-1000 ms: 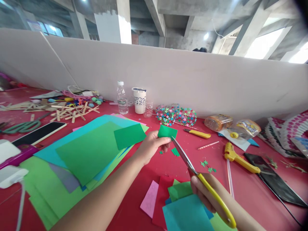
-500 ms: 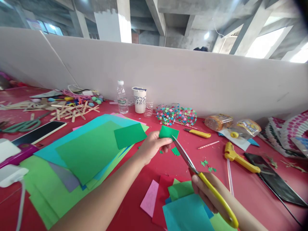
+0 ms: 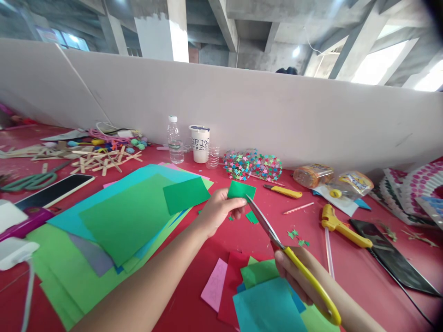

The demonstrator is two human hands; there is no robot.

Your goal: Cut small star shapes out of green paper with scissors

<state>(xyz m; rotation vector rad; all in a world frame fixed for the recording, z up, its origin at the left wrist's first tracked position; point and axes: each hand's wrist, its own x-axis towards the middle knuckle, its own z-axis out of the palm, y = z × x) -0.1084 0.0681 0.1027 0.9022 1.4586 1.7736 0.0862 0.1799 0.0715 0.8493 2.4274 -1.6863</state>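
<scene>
My left hand (image 3: 221, 208) pinches a small piece of green paper (image 3: 241, 189) between thumb and fingers, held above the red table. In my right hand (image 3: 294, 269) are scissors (image 3: 266, 220) with yellow handles. Their blade tips touch the lower edge of the green paper, close to my left thumb. Under the hands lies a green scrap (image 3: 252, 217), and small green paper stars (image 3: 298, 237) are scattered to the right. A larger green paper piece (image 3: 186, 195) rests on the stack to the left of my left hand.
Coloured sheets (image 3: 128, 221) spread over the left side; smaller pieces (image 3: 266, 304) lie in front. At right are a yellow glue gun (image 3: 344, 227), a box cutter (image 3: 284, 191) and a black phone (image 3: 391, 256). A water bottle (image 3: 175, 143) and paper cup (image 3: 200, 145) stand by the partition.
The view has shifted very slightly. Both hands, the green paper and the scissors keep practically the same positions relative to each other.
</scene>
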